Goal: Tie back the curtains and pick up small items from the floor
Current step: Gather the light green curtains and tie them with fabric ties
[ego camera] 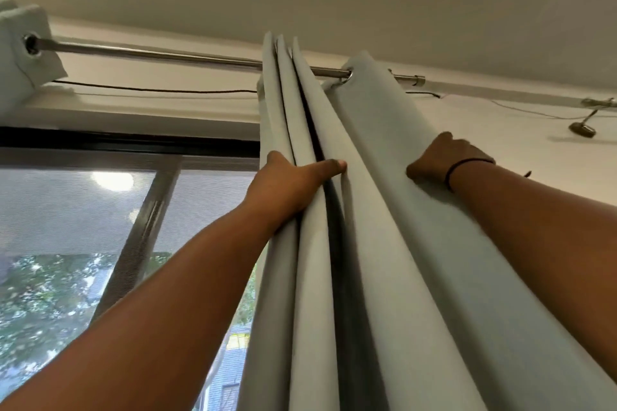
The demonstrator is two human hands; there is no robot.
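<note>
Daylight and green foliage fill a mesh-screened window beneath a white ceiling. At far left, a bunched pale curtain hangs on a metal rod running rightward. Centre frame, the left hand grips the gathered folds of a grey-green curtain, thumb pressed across the front, fingers hidden behind the cloth. Further right, the right hand, a dark band at its wrist, curls its fingers around that curtain's outer edge. A small wall fitting sits at far right.
</note>
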